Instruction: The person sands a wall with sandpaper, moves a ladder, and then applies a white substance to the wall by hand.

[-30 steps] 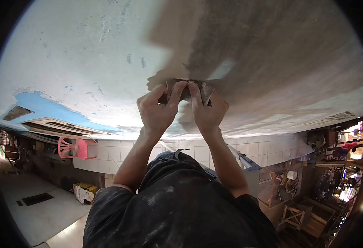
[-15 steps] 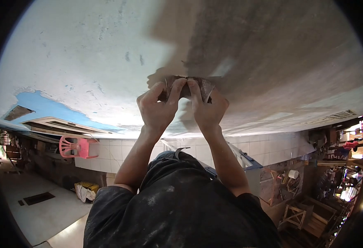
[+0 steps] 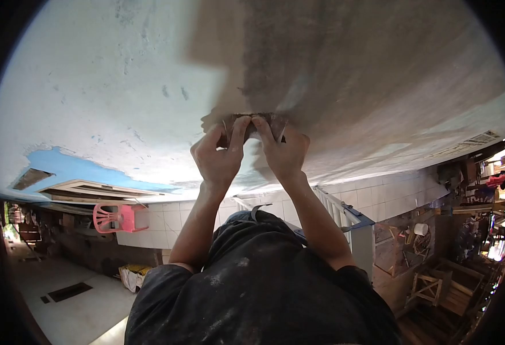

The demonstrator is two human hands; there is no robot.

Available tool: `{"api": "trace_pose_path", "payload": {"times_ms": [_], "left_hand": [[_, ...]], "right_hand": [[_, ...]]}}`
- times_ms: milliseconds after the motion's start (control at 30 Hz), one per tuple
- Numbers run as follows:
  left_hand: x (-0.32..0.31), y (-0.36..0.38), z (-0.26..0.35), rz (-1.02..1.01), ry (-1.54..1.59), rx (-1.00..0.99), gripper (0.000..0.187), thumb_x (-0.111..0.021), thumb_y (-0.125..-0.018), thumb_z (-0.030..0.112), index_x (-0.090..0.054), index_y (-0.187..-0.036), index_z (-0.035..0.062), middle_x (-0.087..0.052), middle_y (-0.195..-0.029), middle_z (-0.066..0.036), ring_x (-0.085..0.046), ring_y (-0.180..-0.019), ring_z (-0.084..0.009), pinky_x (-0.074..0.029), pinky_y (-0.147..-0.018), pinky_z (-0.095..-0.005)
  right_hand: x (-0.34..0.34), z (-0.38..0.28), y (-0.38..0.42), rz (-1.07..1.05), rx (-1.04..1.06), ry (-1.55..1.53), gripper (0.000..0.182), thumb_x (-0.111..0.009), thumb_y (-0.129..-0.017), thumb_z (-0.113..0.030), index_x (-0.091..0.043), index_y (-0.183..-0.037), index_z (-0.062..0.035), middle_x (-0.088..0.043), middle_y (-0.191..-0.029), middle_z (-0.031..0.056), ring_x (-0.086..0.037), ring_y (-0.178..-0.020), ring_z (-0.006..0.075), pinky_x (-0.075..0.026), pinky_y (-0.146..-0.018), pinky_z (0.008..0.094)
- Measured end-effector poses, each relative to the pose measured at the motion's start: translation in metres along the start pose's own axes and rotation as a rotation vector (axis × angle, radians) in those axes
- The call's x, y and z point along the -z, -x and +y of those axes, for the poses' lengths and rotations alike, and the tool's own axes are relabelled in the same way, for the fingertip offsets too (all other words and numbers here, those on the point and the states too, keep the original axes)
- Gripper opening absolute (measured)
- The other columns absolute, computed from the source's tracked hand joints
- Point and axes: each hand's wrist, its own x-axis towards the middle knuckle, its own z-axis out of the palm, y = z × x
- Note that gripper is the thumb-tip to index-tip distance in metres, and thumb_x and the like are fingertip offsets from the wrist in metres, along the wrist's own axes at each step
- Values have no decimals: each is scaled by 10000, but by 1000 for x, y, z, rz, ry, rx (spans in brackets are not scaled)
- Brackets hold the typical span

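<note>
Both hands are raised against a pale, patchy wall [image 3: 149, 75], gripping one dark, dusty sheet [image 3: 258, 131] that looks like sandpaper. My left hand [image 3: 219, 150] pinches the sheet's left side, its thumb pressed on the face of the sheet. On the other side my right hand [image 3: 280, 150] holds the right part the same way, and the two thumbs nearly meet in the middle. The sheet's edges curl up beside the fingers. The sheet lies against the wall, within a dark shadow. Its underside is hidden.
A pink plastic chair [image 3: 120, 218] stands on the tiled floor at the left. Below the right forearm is a ladder [image 3: 344, 214] with blue parts. Blue paint [image 3: 86, 164] shows on the wall at left. Wooden frames [image 3: 445, 287] and clutter lie at lower right.
Both hands and the sheet have shifted slightly down and left in view. The chair and ladder appear lower and further right as the view moved. The grip is unchanged.
</note>
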Motion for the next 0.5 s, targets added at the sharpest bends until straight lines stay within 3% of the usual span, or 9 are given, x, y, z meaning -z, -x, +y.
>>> {"api": "trace_pose_path", "payload": {"times_ms": [100, 267, 333, 433, 467, 500], "left_hand": [[0, -6, -3, 25, 61, -101, 239, -806, -872, 183, -712, -775, -13, -653, -616, -20, -541, -560, -25, -422, -503, -218], [3, -19, 15, 35, 160, -3, 245, -797, -886, 189, -709, -814, -28, -660, -641, -9, -552, -559, -35, -428, -507, -220], [2, -14, 6, -14, 164, 61, 232, -797, -885, 187, -712, -849, -26, -671, -667, -14, -565, -570, -35, -434, -516, -217], [-10, 4, -24, 40, 39, -84, 310, -822, -851, 177, -637, -682, -4, -625, -555, -53, -570, -521, -39, -450, -492, -222], [-13, 10, -33, 9, 73, 28, 318, -819, -854, 175, -633, -669, -5, -604, -537, -68, -556, -500, -48, -432, -480, -231], [-11, 10, -28, 10, 74, 2, 328, -819, -854, 175, -624, -658, -2, -593, -528, -67, -539, -490, -48, -420, -472, -234]], "right_hand": [[5, -14, -14, -26, 9, 70, 164, -780, -885, -218, -769, -939, -64, -751, -784, 53, -680, -609, 99, -509, -548, 245], [4, -32, -29, 39, -4, -119, 175, -784, -882, -241, -772, -943, -77, -751, -777, 54, -665, -594, 69, -497, -527, 234], [4, -20, -16, 9, -49, -13, 171, -782, -885, -243, -772, -935, -80, -743, -751, 45, -644, -575, 54, -493, -519, 234], [-3, 10, 4, -5, -67, -6, 163, -777, -890, -241, -772, -927, -83, -727, -713, 35, -615, -549, 41, -482, -506, 236], [-5, 19, 10, -2, -72, -27, 160, -775, -892, -240, -772, -924, -84, -721, -700, 32, -605, -541, 38, -478, -501, 237], [-3, 18, 12, -12, -69, 10, 159, -774, -894, -241, -772, -925, -85, -718, -696, 31, -601, -538, 39, -473, -499, 239]]}}
